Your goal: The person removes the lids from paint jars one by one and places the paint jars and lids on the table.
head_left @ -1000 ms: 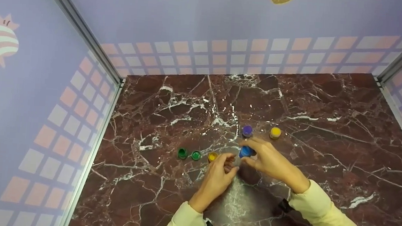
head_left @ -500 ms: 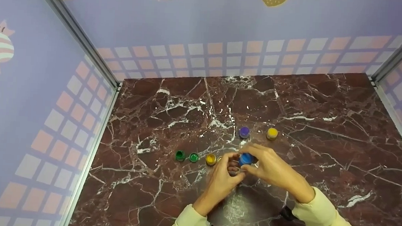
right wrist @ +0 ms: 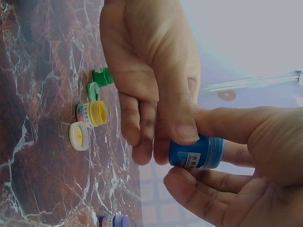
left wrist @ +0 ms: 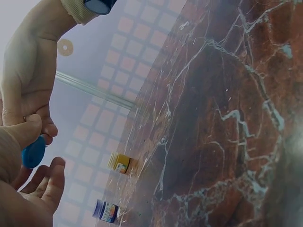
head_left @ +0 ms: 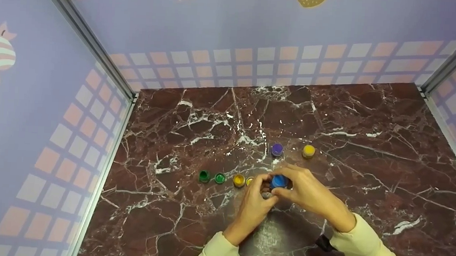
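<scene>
In the head view a small blue paint jar (head_left: 279,181) is held off the table between both hands. My right hand (head_left: 309,192) grips it from the right, thumb and fingers around its ribbed upper end in the right wrist view. My left hand (head_left: 256,201) meets it from the left; its thumb lies on the labelled body of the jar (right wrist: 189,158) there. The blue lid (left wrist: 34,152) shows partly between the fingers in the left wrist view. My left fingers behind the jar are partly hidden.
Left of the hands stand an open dark green jar (head_left: 204,176), a green lid (head_left: 219,178), an open yellow jar (head_left: 239,180) and its pale lid (right wrist: 78,136). Beyond the hands are a purple jar (head_left: 277,149) and another yellow jar (head_left: 308,151), both capped. Patterned walls enclose the marbled table (head_left: 166,227).
My right hand has brought the blue jar slightly nearer. My left hand has moved right to meet it and now holds its body. The head view has shifted a little.
</scene>
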Tool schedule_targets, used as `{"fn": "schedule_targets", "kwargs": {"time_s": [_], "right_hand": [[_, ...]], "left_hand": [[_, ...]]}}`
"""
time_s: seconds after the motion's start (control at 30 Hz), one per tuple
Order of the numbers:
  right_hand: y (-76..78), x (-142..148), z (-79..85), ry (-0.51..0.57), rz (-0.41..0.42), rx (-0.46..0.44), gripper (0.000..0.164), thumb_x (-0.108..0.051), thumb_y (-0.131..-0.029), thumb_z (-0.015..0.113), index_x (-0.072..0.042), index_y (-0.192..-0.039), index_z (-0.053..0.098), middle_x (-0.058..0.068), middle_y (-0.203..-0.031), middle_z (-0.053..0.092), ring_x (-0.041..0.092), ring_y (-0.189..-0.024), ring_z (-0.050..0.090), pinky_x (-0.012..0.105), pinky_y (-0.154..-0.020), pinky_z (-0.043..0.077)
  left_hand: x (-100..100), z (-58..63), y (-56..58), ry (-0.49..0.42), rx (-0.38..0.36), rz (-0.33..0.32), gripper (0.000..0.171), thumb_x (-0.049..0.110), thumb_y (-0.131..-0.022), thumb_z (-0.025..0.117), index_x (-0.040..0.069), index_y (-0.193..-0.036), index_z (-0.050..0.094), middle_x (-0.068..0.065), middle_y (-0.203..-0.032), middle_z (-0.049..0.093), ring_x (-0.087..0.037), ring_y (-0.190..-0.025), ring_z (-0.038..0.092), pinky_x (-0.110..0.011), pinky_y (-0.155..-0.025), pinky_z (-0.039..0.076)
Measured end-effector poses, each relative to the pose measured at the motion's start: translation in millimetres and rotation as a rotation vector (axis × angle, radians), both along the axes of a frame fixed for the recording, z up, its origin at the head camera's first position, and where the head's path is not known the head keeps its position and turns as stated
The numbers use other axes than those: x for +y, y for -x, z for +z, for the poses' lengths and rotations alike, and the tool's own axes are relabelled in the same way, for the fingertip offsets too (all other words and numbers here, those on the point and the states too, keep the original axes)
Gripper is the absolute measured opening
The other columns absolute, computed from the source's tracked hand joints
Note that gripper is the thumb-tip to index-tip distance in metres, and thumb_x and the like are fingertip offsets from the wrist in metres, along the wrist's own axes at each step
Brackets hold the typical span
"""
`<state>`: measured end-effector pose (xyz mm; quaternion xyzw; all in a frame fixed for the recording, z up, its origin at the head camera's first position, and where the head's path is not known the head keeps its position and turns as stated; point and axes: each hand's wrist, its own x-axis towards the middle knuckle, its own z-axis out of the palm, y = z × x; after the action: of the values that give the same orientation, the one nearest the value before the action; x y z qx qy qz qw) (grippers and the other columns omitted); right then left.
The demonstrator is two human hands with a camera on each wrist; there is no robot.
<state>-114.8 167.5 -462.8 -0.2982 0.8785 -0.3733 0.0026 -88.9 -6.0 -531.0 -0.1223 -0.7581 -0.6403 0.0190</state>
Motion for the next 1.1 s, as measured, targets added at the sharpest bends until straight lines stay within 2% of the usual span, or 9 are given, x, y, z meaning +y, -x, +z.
{"fn": "schedule_targets", "kwargs": {"time_s": [0.23, 0.5, 0.7, 0.8, 0.93, 1.1], "right_hand": [[0.0, -2.7, -1.0, 0.043, 0.01, -0.003, 0.035, -0.014, -0.086, 0.085, -0.001, -0.116, 0.072, 0.01, -0.108, 0.073, 0.02, -0.087, 0.069, 0.029, -0.069, 0.059], [-0.2, -4.5, 3.8, 0.054, 0.006, 0.025, 0.032, -0.012, -0.086, 0.085, -0.002, -0.113, 0.072, 0.008, -0.108, 0.072, 0.02, -0.092, 0.069, 0.031, -0.074, 0.061], [-0.2, -3.6, 10.1, 0.037, -0.06, -0.014, 0.033, -0.026, -0.093, 0.078, -0.003, -0.115, 0.071, 0.005, -0.103, 0.071, 0.014, -0.079, 0.064, 0.026, -0.063, 0.057], [-0.9, -4.0, 13.2, 0.012, -0.111, -0.016, 0.039, -0.033, -0.096, 0.073, -0.001, -0.118, 0.069, 0.007, -0.105, 0.071, 0.014, -0.08, 0.064, 0.029, -0.066, 0.058], [-3.1, -6.4, 15.2, -0.047, -0.188, 0.053, 0.043, -0.036, -0.098, 0.071, 0.001, -0.119, 0.069, 0.01, -0.105, 0.068, 0.019, -0.081, 0.064, 0.035, -0.07, 0.058], [-4.1, -11.4, 17.2, -0.118, -0.244, 0.191, 0.043, -0.035, -0.097, 0.073, 0.004, -0.113, 0.07, 0.011, -0.095, 0.06, 0.018, -0.065, 0.052, 0.034, -0.058, 0.051]], "left_hand": [[3.4, -1.8, -1.3, -0.008, 0.043, 0.049, 0.037, -0.006, -0.083, 0.074, 0.003, -0.115, 0.059, -0.007, -0.113, 0.063, -0.016, -0.097, 0.064, -0.034, -0.088, 0.058], [5.7, 1.8, 0.8, -0.041, 0.026, 0.069, 0.036, -0.002, -0.086, 0.077, 0.002, -0.117, 0.059, -0.009, -0.114, 0.065, -0.018, -0.099, 0.066, -0.032, -0.089, 0.058], [7.3, 3.3, 6.3, -0.047, 0.058, 0.056, 0.031, 0.009, -0.091, 0.079, 0.003, -0.116, 0.062, -0.007, -0.11, 0.069, -0.016, -0.097, 0.067, -0.032, -0.085, 0.059], [8.2, 2.5, 8.4, -0.038, 0.078, 0.06, 0.034, 0.013, -0.089, 0.082, 0.004, -0.116, 0.063, -0.006, -0.109, 0.07, -0.016, -0.097, 0.068, -0.036, -0.085, 0.06], [8.1, 1.5, 8.9, -0.019, 0.104, 0.071, 0.035, 0.016, -0.087, 0.085, 0.005, -0.113, 0.063, -0.005, -0.107, 0.07, -0.016, -0.093, 0.067, -0.039, -0.082, 0.06], [7.2, 3.3, 10.0, -0.016, 0.09, 0.061, 0.032, 0.011, -0.087, 0.084, 0.007, -0.109, 0.061, -0.004, -0.102, 0.07, -0.012, -0.08, 0.063, -0.034, -0.072, 0.058]]}}
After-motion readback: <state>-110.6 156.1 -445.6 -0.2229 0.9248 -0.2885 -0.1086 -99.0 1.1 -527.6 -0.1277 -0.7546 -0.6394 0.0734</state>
